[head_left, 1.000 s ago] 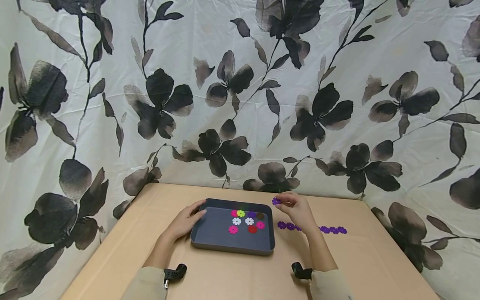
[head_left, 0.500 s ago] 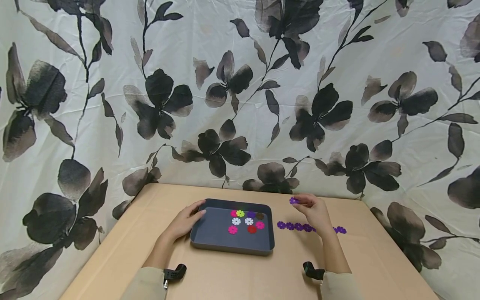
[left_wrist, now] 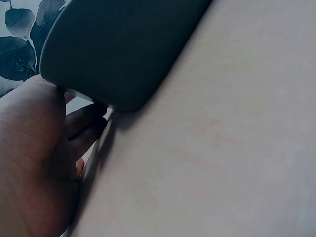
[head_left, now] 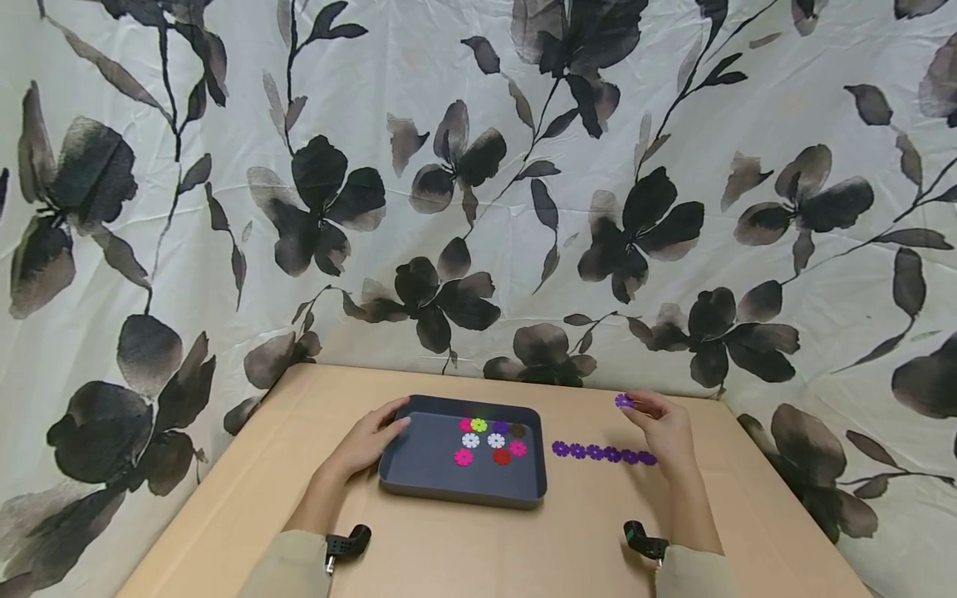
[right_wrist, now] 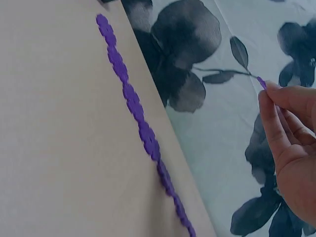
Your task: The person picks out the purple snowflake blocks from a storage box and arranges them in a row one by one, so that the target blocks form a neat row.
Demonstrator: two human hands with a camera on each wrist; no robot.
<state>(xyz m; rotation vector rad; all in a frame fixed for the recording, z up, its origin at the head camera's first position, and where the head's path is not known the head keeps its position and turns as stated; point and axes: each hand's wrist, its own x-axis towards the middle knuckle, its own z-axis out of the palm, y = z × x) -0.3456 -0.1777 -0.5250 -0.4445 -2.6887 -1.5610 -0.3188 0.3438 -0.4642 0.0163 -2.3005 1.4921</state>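
My right hand (head_left: 668,430) pinches a purple flower-shaped disc (head_left: 623,400) between thumb and fingertips, raised above the table's far right part. In the right wrist view, the pinched disc (right_wrist: 261,82) is seen edge-on. A row of several purple flower discs (head_left: 613,454), joined edge to edge, lies on the table below and left of that hand. My left hand (head_left: 368,440) holds the left side of a dark grey tray (head_left: 419,482), thumb over the rim. In the left wrist view, its fingers reach behind the tray's corner (left_wrist: 118,74).
Inside the tray are loose flower discs: pink (head_left: 463,458), white (head_left: 497,441), yellow-green (head_left: 478,425), red (head_left: 502,457), brown (head_left: 517,430) and purple. A floral cloth (head_left: 449,249) hangs along the back edge of the light wooden-coloured table (head_left: 463,548).
My right hand has moved rightward with the purple disc, along the row's far side. More of the row's middle now shows, while its right end is hidden by the hand. The left hand stays put.
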